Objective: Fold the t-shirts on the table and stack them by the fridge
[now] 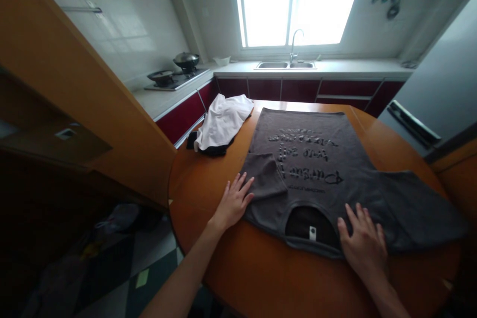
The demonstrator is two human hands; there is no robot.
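Observation:
A dark grey T-shirt (313,159) lies spread on the wooden table, its neckline toward me and its black lettering upside down from here. The sleeve on the left is folded inward over the body, while the one on the right stretches out toward the table's edge. My left hand (234,201) rests at the folded sleeve's edge with fingers spread, its fingertips touching the cloth. Beside the neck opening, my right hand (363,243) lies flat on the shirt, fingers apart. A small white label (312,233) shows inside the collar.
White and black cloth (225,119) sits in a heap at the table's far left. The round wooden table (208,198) curves toward me. Beyond it are a counter with a sink (274,65), a stove with two pans (186,59), and a fridge (443,74) at right.

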